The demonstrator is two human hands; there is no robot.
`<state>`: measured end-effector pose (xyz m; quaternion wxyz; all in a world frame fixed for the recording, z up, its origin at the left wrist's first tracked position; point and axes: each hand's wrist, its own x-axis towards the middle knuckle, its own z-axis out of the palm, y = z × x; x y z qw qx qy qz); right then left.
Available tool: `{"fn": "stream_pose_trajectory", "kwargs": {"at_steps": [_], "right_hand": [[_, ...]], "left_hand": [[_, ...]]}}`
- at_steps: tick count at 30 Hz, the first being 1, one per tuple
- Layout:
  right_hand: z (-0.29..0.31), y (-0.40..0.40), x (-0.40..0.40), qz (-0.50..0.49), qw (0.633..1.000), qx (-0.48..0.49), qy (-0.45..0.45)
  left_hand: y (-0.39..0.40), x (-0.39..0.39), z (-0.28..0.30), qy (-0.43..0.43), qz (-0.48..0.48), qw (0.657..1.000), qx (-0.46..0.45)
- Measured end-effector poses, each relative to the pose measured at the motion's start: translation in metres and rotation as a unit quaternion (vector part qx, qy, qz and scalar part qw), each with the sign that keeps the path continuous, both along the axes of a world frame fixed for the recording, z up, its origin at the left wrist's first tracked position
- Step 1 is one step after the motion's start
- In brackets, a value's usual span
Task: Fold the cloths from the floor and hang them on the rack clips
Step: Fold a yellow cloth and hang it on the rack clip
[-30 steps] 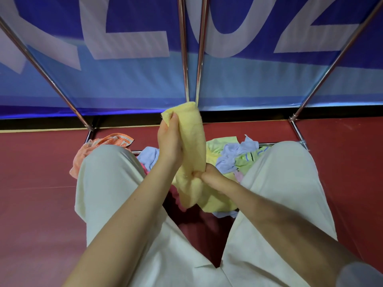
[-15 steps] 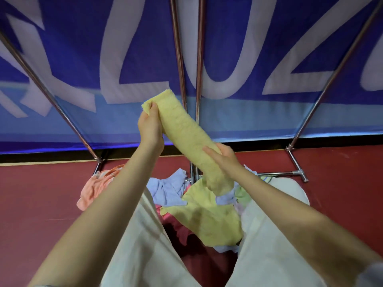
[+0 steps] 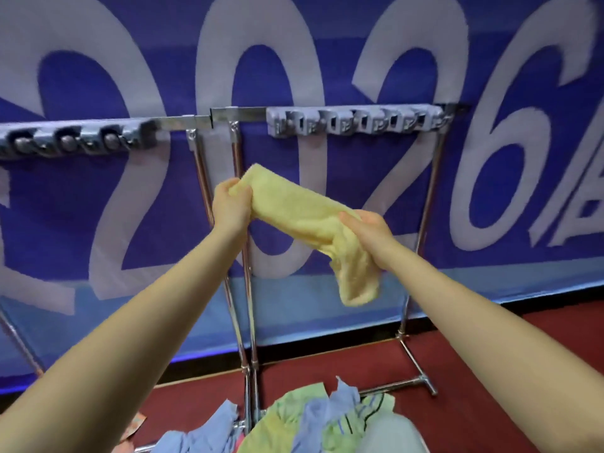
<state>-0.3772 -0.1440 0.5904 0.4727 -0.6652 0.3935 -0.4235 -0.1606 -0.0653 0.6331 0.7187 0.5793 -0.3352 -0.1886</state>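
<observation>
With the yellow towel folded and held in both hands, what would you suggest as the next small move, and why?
Probably raise the yellow towel toward the right clip strip: left hand and right hand grip its ends, it hangs below the clips, and those clips look empty.

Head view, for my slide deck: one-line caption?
Both hands, left hand and right hand, hold a folded yellow cloth below the rack clips.
</observation>
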Motion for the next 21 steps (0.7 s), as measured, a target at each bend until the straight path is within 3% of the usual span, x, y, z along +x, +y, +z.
{"fn": "stream_pose_trajectory", "kwargs": {"at_steps": [4,7,11,16,21], "right_hand": [[0.048,-0.031,-0.041,0.012,0.988,-0.108,0.113],[0.084,-0.045,-0.063,0.053,0.961,-0.155,0.223],[0.125,-0.064,-0.081,0.060,0.951,-0.174,0.250],[0.153,-0.096,-0.090,0.076,0.942,-0.188,0.268],[0.164,-0.147,-0.115,0.046,0.957,-0.171,0.231]], "left_hand": [[-0.042,-0.013,-0.001,-0.046,-0.028,0.990,0.127],[-0.063,-0.031,-0.010,-0.044,-0.048,0.984,0.167],[-0.087,-0.066,-0.007,-0.095,-0.064,0.972,0.203],[-0.127,-0.125,0.029,-0.181,-0.157,0.967,0.082],[-0.177,-0.176,0.045,-0.114,-0.281,0.952,0.045]]}}
